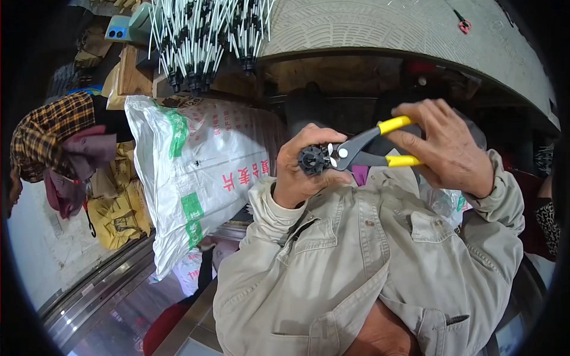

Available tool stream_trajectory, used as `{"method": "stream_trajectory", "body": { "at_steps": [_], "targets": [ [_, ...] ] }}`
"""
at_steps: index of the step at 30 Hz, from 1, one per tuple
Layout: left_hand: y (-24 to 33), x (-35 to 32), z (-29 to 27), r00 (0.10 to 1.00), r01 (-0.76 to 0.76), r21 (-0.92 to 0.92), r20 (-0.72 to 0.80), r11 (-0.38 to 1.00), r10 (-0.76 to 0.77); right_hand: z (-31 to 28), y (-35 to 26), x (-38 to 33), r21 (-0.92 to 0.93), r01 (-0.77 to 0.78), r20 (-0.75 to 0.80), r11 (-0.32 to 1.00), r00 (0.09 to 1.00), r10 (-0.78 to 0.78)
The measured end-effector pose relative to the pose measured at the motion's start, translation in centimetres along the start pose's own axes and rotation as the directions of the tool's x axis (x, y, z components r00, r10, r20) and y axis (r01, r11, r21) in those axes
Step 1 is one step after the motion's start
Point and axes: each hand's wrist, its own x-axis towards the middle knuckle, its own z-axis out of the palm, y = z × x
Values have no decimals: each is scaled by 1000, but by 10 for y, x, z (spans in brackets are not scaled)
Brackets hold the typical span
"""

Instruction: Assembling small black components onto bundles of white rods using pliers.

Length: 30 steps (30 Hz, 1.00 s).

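My left hand (289, 163) is closed around a small black plastic part (312, 161), round with short teeth about its rim. It sits in front of my chest between thumb and fingers. My right hand (445, 145) grips pliers with yellow handles (396, 160) and a dark grey head (356, 149). The handles stand apart, with my fingers over one and the thumb side against the other. The shiny jaws are at the right side of the black part; whether they bite into it is too small to tell.
A thick cluster of pale thin rods with black ends (196, 41) hangs over the table's (356, 26) left side. Red-handled scissors (464, 25) lie far right on it. A large white woven sack (202, 154) stands at my left, near hanging plaid cloth (53, 124) and yellow cloth (119, 219).
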Motion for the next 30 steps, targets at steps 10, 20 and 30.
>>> {"method": "stream_trajectory", "body": {
  "at_steps": [10,20,30],
  "targets": [
    [-6,1,1,973,-37,48,-224,998,47,10,5,26,-98,131,-152,987,978,-145],
    [-6,1,-6,975,-3,52,-222,999,14,47,13,35,31,191,-326,981,930,-171],
    [-14,-7,-9,995,-56,-128,-87,990,45,-34,9,36,667,-227,367,709,929,-48]
  ]
}}
